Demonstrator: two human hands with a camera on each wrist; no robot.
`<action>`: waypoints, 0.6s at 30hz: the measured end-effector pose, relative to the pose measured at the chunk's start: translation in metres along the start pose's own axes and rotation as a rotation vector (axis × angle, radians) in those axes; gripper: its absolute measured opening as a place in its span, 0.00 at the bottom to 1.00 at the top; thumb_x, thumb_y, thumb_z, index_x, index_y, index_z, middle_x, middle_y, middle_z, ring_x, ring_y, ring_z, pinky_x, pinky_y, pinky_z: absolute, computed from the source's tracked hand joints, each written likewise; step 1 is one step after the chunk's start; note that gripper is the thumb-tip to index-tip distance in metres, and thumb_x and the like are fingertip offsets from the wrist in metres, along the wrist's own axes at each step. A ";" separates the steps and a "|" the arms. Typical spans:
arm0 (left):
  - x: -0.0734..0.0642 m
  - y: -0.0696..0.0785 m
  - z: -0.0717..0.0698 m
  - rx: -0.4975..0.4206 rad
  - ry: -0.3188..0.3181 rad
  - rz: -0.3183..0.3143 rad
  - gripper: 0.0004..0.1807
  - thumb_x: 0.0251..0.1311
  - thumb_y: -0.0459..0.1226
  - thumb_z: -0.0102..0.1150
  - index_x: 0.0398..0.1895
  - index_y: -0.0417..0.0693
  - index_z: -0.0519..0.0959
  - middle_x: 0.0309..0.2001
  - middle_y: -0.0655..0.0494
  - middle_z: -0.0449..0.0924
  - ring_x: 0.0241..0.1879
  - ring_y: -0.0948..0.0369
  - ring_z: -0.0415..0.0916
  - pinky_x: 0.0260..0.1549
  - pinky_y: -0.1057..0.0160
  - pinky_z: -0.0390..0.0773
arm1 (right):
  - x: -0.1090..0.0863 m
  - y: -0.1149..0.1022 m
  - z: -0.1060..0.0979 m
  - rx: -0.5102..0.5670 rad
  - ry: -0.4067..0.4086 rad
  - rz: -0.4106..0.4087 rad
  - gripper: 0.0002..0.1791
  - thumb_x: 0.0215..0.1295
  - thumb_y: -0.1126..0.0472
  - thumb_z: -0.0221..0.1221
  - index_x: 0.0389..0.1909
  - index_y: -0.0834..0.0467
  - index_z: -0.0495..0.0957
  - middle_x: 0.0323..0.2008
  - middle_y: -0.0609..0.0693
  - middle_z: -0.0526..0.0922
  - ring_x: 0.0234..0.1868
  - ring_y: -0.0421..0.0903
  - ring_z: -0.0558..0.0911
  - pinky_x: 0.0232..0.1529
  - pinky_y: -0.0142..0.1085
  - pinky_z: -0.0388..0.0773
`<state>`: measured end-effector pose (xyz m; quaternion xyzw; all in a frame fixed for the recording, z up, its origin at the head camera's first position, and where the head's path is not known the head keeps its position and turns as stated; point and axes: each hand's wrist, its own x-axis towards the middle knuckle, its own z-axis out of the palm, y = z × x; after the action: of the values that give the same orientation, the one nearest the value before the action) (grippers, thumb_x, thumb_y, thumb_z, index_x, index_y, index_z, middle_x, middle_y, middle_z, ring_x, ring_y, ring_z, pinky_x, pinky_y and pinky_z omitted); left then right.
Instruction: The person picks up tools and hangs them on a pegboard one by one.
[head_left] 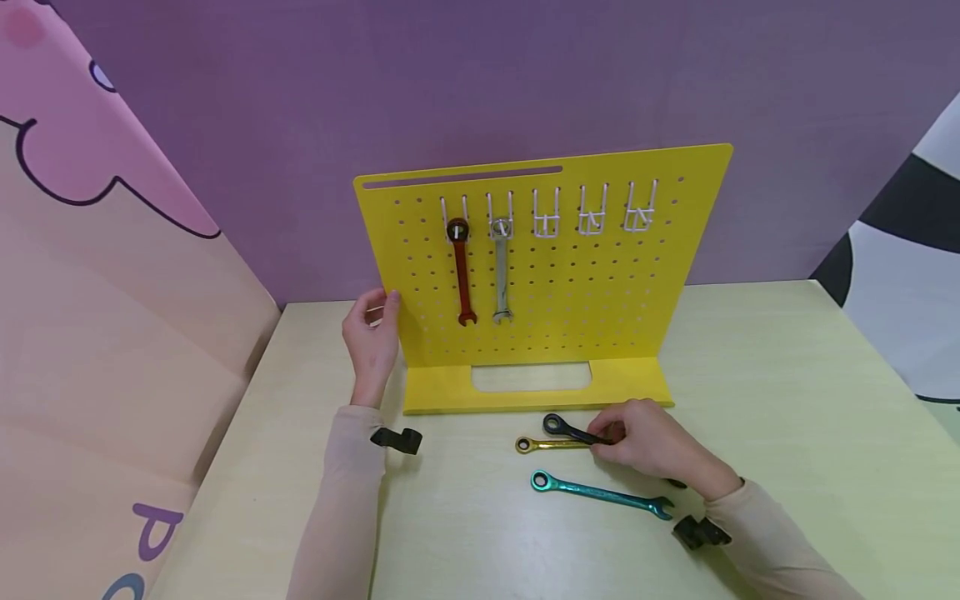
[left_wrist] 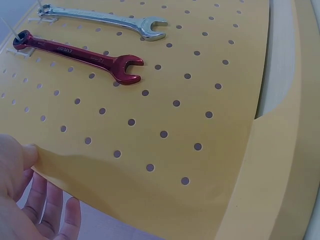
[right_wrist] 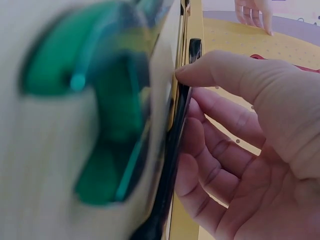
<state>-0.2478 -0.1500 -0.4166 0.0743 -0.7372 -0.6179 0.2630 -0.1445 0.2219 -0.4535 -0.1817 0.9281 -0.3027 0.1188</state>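
My left hand point(head_left: 372, 337) holds the left edge of a yellow pegboard point(head_left: 540, 325), thumb on the front and fingers behind, as the left wrist view shows. My right hand point(head_left: 656, 437) pinches a black combination wrench point(head_left: 572, 431) by its shank, just at the table in front of the board. Beneath it lies a gold wrench point(head_left: 551, 445), partly covered by the hand. Nearer to me rests a teal wrench point(head_left: 600, 492), whose open end point(right_wrist: 110, 125) looms blurred in the right wrist view. A red wrench point(head_left: 462, 279) and a silver wrench point(head_left: 501, 275) hang on the board.
Three white wire hooks point(head_left: 592, 218) carry nothing, right of the hanging wrenches. The pegboard's base point(head_left: 442, 392) stands on a pale wooden table point(head_left: 465, 517). A purple wall point(head_left: 480, 83) rises behind it, and a printed panel point(head_left: 112, 292) borders the left side.
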 end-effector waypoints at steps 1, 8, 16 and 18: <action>0.000 0.000 0.000 0.002 0.000 0.000 0.17 0.75 0.42 0.64 0.55 0.38 0.85 0.52 0.41 0.85 0.45 0.55 0.78 0.41 0.75 0.77 | 0.000 0.000 0.000 0.004 -0.001 0.003 0.08 0.60 0.60 0.76 0.40 0.55 0.91 0.30 0.41 0.88 0.31 0.38 0.79 0.33 0.29 0.77; -0.001 0.000 0.000 0.002 -0.007 0.007 0.17 0.75 0.42 0.64 0.56 0.38 0.85 0.53 0.41 0.85 0.46 0.53 0.78 0.42 0.74 0.77 | 0.000 -0.001 -0.001 0.022 -0.006 0.011 0.08 0.60 0.60 0.75 0.40 0.55 0.91 0.30 0.41 0.88 0.31 0.38 0.79 0.33 0.29 0.76; -0.001 0.000 0.000 -0.006 0.000 0.011 0.17 0.75 0.42 0.64 0.56 0.37 0.84 0.52 0.41 0.85 0.45 0.55 0.78 0.42 0.74 0.77 | -0.001 -0.004 -0.003 0.036 -0.008 -0.002 0.08 0.60 0.59 0.76 0.40 0.54 0.91 0.30 0.41 0.88 0.31 0.38 0.79 0.33 0.29 0.76; -0.001 0.000 0.000 -0.005 -0.001 0.010 0.17 0.75 0.42 0.65 0.56 0.37 0.84 0.52 0.41 0.85 0.45 0.55 0.78 0.42 0.73 0.77 | -0.002 -0.005 -0.004 0.042 -0.007 -0.001 0.08 0.60 0.59 0.76 0.40 0.54 0.91 0.30 0.41 0.88 0.31 0.39 0.79 0.33 0.29 0.76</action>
<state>-0.2468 -0.1499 -0.4165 0.0696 -0.7361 -0.6186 0.2658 -0.1429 0.2212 -0.4476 -0.1808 0.9209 -0.3217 0.1258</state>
